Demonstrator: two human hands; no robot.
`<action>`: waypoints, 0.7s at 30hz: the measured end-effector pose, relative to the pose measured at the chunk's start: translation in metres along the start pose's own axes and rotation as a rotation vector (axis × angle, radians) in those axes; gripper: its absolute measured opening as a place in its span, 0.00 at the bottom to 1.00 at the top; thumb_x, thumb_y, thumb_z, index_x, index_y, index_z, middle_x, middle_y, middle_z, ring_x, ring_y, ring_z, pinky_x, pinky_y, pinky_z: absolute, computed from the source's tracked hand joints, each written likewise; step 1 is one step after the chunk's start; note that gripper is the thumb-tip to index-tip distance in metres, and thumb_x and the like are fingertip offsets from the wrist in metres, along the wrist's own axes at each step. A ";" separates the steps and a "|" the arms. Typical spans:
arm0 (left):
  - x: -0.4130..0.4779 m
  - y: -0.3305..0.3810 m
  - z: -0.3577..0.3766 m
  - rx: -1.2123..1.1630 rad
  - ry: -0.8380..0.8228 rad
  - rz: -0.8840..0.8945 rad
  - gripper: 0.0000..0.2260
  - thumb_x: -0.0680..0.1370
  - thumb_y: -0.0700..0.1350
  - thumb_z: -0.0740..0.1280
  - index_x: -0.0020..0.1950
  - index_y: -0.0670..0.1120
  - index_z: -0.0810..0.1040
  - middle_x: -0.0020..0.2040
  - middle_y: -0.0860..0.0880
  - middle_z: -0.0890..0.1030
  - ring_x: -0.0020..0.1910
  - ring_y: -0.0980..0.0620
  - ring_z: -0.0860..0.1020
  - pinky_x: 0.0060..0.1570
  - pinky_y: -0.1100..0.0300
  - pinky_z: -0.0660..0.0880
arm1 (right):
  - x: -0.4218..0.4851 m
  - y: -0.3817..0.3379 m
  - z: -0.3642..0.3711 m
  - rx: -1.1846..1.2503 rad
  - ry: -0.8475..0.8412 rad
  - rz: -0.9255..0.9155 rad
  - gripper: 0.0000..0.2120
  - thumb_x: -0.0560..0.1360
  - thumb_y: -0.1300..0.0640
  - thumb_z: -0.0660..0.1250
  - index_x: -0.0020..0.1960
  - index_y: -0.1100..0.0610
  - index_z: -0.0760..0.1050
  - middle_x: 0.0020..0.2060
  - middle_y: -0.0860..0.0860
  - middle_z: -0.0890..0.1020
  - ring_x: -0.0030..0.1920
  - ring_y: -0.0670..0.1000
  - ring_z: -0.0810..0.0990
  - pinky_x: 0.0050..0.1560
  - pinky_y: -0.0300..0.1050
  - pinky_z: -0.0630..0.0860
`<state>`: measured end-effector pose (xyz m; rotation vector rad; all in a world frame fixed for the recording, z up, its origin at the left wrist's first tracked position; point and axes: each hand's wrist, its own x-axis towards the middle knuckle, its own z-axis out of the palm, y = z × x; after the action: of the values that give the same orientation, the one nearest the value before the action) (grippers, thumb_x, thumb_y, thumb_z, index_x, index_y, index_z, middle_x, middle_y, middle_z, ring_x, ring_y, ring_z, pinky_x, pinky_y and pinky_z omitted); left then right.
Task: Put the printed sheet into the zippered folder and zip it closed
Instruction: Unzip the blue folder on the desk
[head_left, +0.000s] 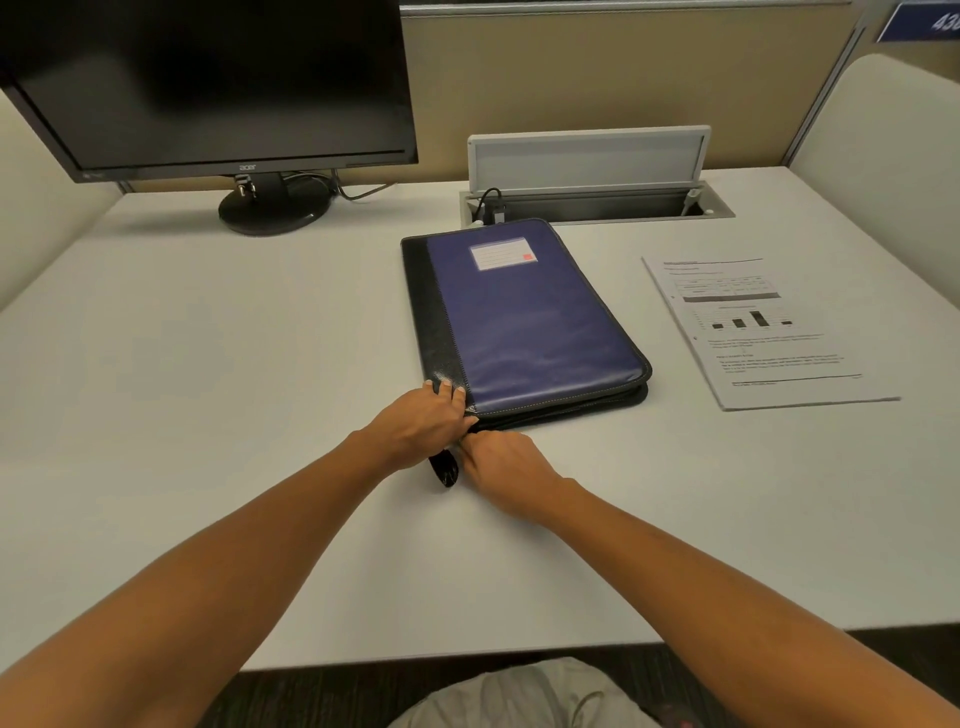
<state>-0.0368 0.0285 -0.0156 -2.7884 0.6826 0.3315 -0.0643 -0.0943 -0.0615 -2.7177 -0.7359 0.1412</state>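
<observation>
A blue and black zippered folder (524, 317) lies closed and flat on the white desk (208, 389). My left hand (423, 423) grips its near left corner, fingertips on the black spine strip. My right hand (501, 465) pinches something at the folder's near edge by that corner, seemingly the zipper pull, though the fingers hide it. A black strap (444, 470) sticks out toward me between the two hands. The printed sheet (763, 327), with a table, a bar chart and text, lies flat on the desk to the right of the folder, apart from it.
A black monitor (208, 88) stands at the back left, its round base (272, 210) on the desk. Behind the folder an open cable hatch (592, 200) with a raised lid is set into the desk. Padded partition walls enclose the sides. The desk's near edge is close to my lap.
</observation>
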 end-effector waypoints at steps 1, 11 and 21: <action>0.000 0.000 0.000 -0.007 0.005 -0.004 0.23 0.83 0.49 0.45 0.72 0.35 0.57 0.71 0.35 0.64 0.68 0.38 0.67 0.66 0.52 0.64 | 0.001 0.000 0.001 0.013 -0.008 -0.003 0.14 0.80 0.57 0.51 0.50 0.63 0.73 0.47 0.61 0.81 0.44 0.60 0.79 0.37 0.47 0.64; -0.008 -0.025 0.008 -0.617 0.287 -0.126 0.17 0.80 0.50 0.59 0.61 0.42 0.77 0.59 0.43 0.80 0.56 0.45 0.78 0.56 0.58 0.70 | 0.003 0.005 -0.005 0.080 -0.017 0.063 0.13 0.80 0.54 0.51 0.46 0.60 0.71 0.48 0.60 0.80 0.47 0.62 0.77 0.39 0.47 0.63; -0.029 -0.016 0.022 -1.154 0.088 -0.468 0.18 0.71 0.55 0.70 0.39 0.38 0.81 0.34 0.44 0.81 0.32 0.48 0.78 0.36 0.59 0.77 | 0.000 0.009 -0.011 0.270 0.024 0.062 0.12 0.80 0.57 0.52 0.39 0.56 0.63 0.37 0.57 0.74 0.38 0.55 0.68 0.39 0.46 0.62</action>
<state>-0.0581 0.0606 -0.0255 -3.8962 -0.3292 0.6568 -0.0579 -0.1047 -0.0544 -2.4813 -0.5796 0.2068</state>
